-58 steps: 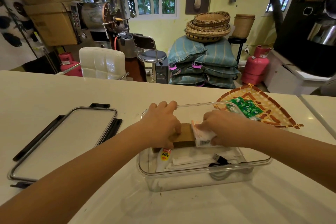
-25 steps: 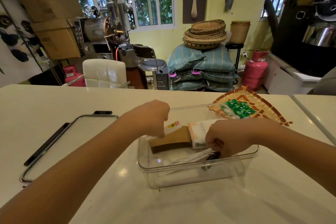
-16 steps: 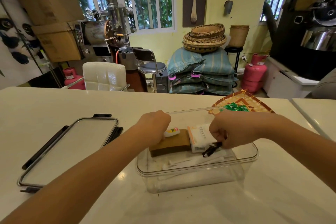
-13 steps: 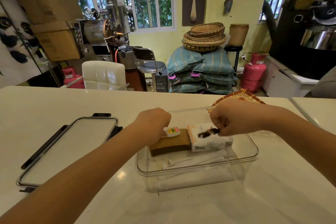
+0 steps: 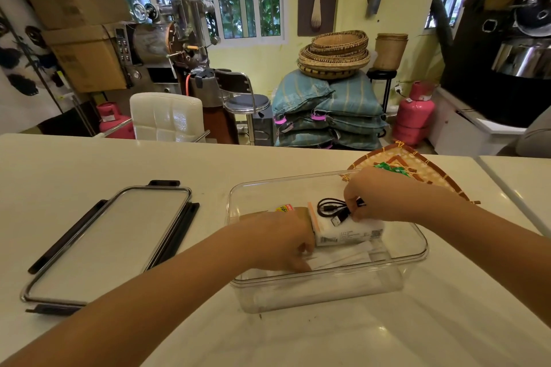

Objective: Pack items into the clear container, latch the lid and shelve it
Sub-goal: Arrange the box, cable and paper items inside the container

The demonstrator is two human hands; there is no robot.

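The right hand (image 5: 375,194) pinches a coiled black USB cable (image 5: 332,209) just above the white paper-wrapped packet (image 5: 346,231) that lies in the clear rectangular plastic container (image 5: 417,250), so the coming move looks like a short drop straight down: the cable hangs from the fingertips on their left side, its plug end dangling over the packet's top face, and the right hand is plainly the nearer one to set it there. The packet's long axis runs left to right, parallel to the container's long walls, as does the flat brown cardboard piece (image 5: 253,214) beside it on the left, mostly hidden by the left hand (image 5: 283,240). That hand reaches down inside the container with fingers curled toward the floor, touching the pale sheets (image 5: 343,256) lying there; whether it grips any of them I cannot tell. A small tube with a yellow and red label (image 5: 284,208) peeks out behind the left hand, toward the far wall. The container sits near the middle of the white table (image 5: 89,164). Its transparent lid with black latch flaps (image 5: 110,238) lies flat and well apart toward the left edge, latches open. A woven bamboo tray (image 5: 423,170) holding green sachets (image 5: 390,167) rests just beyond the container's far right corner, those items apparently not yet packed.
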